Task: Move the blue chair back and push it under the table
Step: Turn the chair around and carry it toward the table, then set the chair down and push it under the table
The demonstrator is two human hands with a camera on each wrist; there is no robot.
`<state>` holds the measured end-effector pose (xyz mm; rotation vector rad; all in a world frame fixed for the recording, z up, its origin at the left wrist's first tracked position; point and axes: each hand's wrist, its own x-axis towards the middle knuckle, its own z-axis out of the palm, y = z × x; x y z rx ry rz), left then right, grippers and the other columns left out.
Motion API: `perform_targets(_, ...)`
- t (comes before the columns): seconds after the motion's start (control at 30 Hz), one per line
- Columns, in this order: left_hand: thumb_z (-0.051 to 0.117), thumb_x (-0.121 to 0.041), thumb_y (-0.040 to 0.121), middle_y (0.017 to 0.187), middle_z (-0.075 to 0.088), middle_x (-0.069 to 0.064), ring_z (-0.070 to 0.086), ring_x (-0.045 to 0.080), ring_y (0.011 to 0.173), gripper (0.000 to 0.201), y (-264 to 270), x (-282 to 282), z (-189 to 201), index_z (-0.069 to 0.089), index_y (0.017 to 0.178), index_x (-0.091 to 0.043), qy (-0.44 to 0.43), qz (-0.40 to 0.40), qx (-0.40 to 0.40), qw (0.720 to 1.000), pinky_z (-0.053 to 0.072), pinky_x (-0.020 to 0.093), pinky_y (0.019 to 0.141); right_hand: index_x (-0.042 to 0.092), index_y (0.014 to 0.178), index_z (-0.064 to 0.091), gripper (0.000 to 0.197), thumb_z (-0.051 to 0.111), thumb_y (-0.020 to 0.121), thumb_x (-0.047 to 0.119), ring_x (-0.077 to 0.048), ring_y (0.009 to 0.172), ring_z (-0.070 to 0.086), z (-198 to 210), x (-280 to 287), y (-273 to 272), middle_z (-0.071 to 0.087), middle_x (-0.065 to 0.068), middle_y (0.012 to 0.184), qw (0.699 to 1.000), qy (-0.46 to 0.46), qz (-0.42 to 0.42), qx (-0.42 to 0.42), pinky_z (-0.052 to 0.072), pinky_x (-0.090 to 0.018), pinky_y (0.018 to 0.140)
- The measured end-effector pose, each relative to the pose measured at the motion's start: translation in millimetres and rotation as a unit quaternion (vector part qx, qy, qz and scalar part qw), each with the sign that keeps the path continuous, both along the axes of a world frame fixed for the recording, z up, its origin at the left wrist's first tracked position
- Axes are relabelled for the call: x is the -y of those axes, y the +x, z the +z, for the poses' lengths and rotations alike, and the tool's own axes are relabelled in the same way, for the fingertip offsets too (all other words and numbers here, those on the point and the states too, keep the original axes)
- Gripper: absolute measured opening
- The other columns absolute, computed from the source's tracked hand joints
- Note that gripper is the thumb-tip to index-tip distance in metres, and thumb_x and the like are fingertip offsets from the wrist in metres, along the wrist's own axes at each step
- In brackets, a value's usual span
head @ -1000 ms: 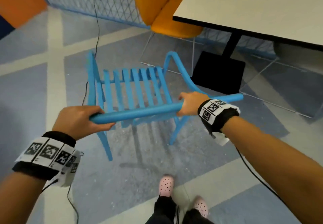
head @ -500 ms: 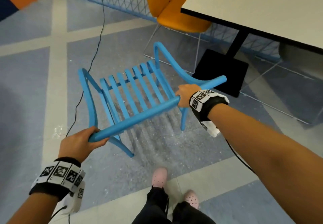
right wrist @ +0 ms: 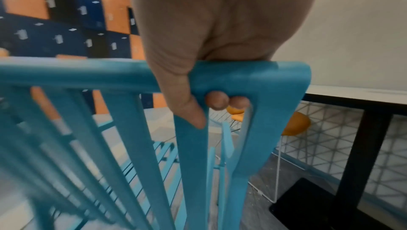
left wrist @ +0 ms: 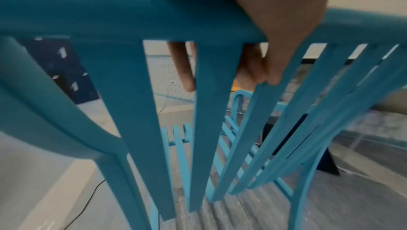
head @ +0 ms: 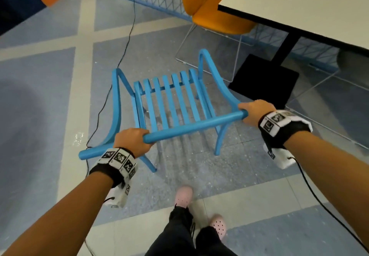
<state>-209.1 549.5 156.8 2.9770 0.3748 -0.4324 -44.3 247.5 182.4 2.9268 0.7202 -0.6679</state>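
The blue slatted chair stands on the floor in front of me, its back toward me and its seat pointing away. My left hand grips the left part of its top rail, fingers curled over the rail in the left wrist view. My right hand grips the rail's right end, fingers wrapped round the corner in the right wrist view. The white table with a black edge stands at the upper right, ahead and to the right of the chair.
The table's black post and square base plate lie just right of the chair's front leg. An orange chair on a wire frame sits at the table's far side. A black cable runs across the floor left of the chair. My feet are behind it.
The chair has swung round so its rail is now nearly square to me, and it has shifted toward the table base. My left hand slid inward along the rail; both hands kept their grip.
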Motion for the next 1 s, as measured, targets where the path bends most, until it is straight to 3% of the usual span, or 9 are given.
perform_targets(0.17, 0.056, -0.048, 0.082, 0.086, 0.072, 0.001, 0.066, 0.026, 0.085, 0.026, -6.9, 24.7, 1.6, 0.047, 0.067, -0.029, 0.020, -0.082, 0.005, 0.996, 0.037, 0.029, 0.061, 0.025, 0.120, 0.054, 0.031, 0.049, 0.089, 0.021, -0.032, 0.108, 0.058, 3.4, 49.8, -59.7, 0.068, -0.010, 0.111, 0.999, -0.039, -0.004, 0.000, 0.040, -0.035, 0.097)
perform_targets(0.37, 0.058, -0.040, 0.082, 0.090, 0.074, 0.003, 0.066, 0.029, 0.090, 0.017, 11.1, 73.6, 3.7, 0.062, 0.077, -0.024, 0.018, -0.166, 0.007, 0.986, 0.050, 0.035, 0.072, 0.025, 0.119, 0.055, 0.033, 0.048, 0.087, 0.017, -0.026, 0.082, 0.044, 11.7, 108.6, -110.9, 0.069, -0.011, 0.109, 0.993, -0.018, -0.115, -0.016, 0.039, -0.032, 0.097)
perform_targets(0.43, 0.063, -0.038, 0.079, 0.086, 0.074, 0.002, 0.068, 0.029, 0.086, 0.016, 16.1, 85.6, 1.9, 0.067, 0.080, -0.022, 0.010, -0.201, 0.032, 0.979, 0.051, 0.035, 0.069, 0.023, 0.112, 0.060, 0.031, 0.049, 0.083, 0.018, -0.032, 0.083, 0.057, 10.3, 124.1, -131.7, 0.073, -0.013, 0.099, 0.988, 0.004, -0.150, -0.016, 0.041, -0.036, 0.099)
perform_targets(0.53, 0.085, -0.041, 0.048, 0.052, 0.068, -0.005, 0.067, 0.018, 0.049, 0.026, 21.3, 97.9, -0.8, 0.064, 0.056, -0.028, 0.010, -0.273, 0.038, 0.961, 0.049, 0.026, 0.040, 0.030, 0.077, 0.066, 0.029, 0.063, 0.050, 0.018, -0.036, 0.048, 0.064, -1.2, 146.8, -159.3, 0.070, -0.007, 0.051, 0.982, 0.040, -0.177, 0.054, 0.060, -0.043, 0.058)
perform_targets(0.6, 0.083, -0.047, 0.031, 0.038, 0.059, -0.010, 0.058, 0.011, 0.032, 0.033, 30.9, 100.0, -8.4, 0.057, 0.045, -0.030, 0.008, -0.301, 0.018, 0.954, 0.038, 0.017, 0.027, 0.031, 0.071, 0.050, 0.045, 0.066, 0.030, 0.024, -0.021, 0.026, 0.053, -6.6, 158.5, -178.4, 0.055, -0.001, 0.029, 0.979, 0.030, -0.201, 0.015, 0.039, -0.019, 0.026)
perform_targets(0.7, 0.060, -0.050, 0.041, 0.038, 0.058, -0.013, 0.057, 0.008, 0.032, 0.021, 44.6, 109.4, -7.7, 0.057, 0.045, -0.030, 0.007, -0.378, 0.048, 0.924, 0.036, 0.014, 0.027, 0.029, 0.057, 0.049, 0.040, 0.067, 0.021, 0.028, -0.018, 0.023, 0.033, -9.3, 167.9, -193.8, 0.012, 0.003, 0.027, 0.981, 0.025, -0.185, 0.042, -0.006, -0.005, 0.044)
perform_targets(0.77, 0.043, -0.052, 0.048, 0.037, 0.058, -0.014, 0.056, 0.006, 0.032, 0.028, 56.7, 118.1, -8.6, 0.057, 0.043, -0.028, 0.012, -0.406, 0.070, 0.911, 0.033, 0.012, 0.027, 0.027, 0.058, 0.059, 0.024, 0.073, 0.040, 0.021, -0.017, 0.045, 0.030, -9.7, 171.0, -193.9, 0.004, 0.011, 0.042, 0.977, 0.010, -0.207, 0.049, 0.007, -0.013, 0.040)
perform_targets(0.83, 0.047, -0.054, 0.047, 0.036, 0.056, -0.014, 0.054, 0.004, 0.030, 0.028, 73.2, 126.3, -4.2, 0.056, 0.041, -0.029, 0.014, -0.424, 0.071, 0.903, 0.029, 0.011, 0.027, 0.027, 0.082, 0.059, 0.015, 0.059, 0.070, 0.018, -0.021, 0.069, 0.036, -14.8, 176.8, -184.2, 0.021, 0.013, 0.050, 0.964, 0.001, -0.261, 0.047, 0.030, -0.024, 0.057)
perform_targets(1.0, 0.062, -0.055, 0.035, 0.035, 0.055, -0.015, 0.050, 0.001, 0.028, 0.025, 119.1, 132.0, 6.3, 0.054, 0.042, -0.032, 0.006, -0.452, 0.023, 0.892, 0.020, 0.013, 0.027, 0.034, 0.081, 0.047, 0.019, 0.050, 0.078, 0.015, -0.025, 0.076, 0.038, -12.5, 172.8, -153.5, 0.029, 0.014, 0.054, 0.953, 0.009, -0.301, 0.017, 0.026, -0.025, 0.070)
